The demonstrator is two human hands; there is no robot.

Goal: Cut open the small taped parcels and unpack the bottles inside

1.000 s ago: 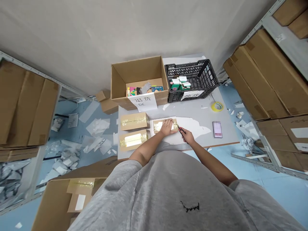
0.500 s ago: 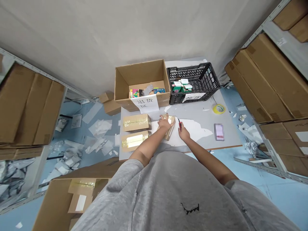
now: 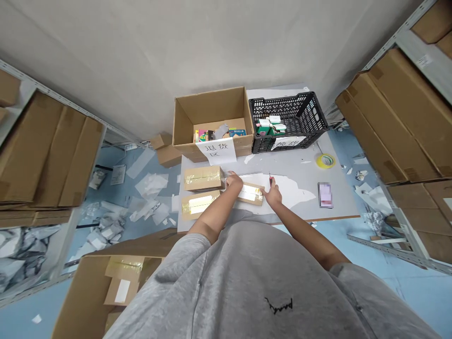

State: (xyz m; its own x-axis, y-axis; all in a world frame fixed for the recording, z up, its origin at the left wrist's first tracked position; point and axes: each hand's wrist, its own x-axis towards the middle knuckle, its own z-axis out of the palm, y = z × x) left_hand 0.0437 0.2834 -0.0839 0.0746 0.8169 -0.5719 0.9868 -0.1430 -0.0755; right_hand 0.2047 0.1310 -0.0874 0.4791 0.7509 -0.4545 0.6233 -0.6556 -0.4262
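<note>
Taped cardboard parcel (image 3: 250, 193) sits on a white paper sheet (image 3: 286, 190) at about 12 o'clock from the person's chest, its long axis running nearly side to side and dipping a bit toward 3 o'clock. Right hand (image 3: 273, 194) is the nearer one, just off the parcel's 3 o'clock end, with its fingers pinching a small red-handled cutter (image 3: 270, 180), tip up. Left hand (image 3: 233, 181) is curled near the 9 o'clock end, right beside a second taped parcel (image 3: 204, 178); hard to say from this angle if it's gripping anything. A third taped parcel (image 3: 199, 205) lies toward 8 o'clock. Grey tabletop (image 3: 300, 165) gives room toward 3 o'clock, out to a yellow tape roll (image 3: 325, 160).
</note>
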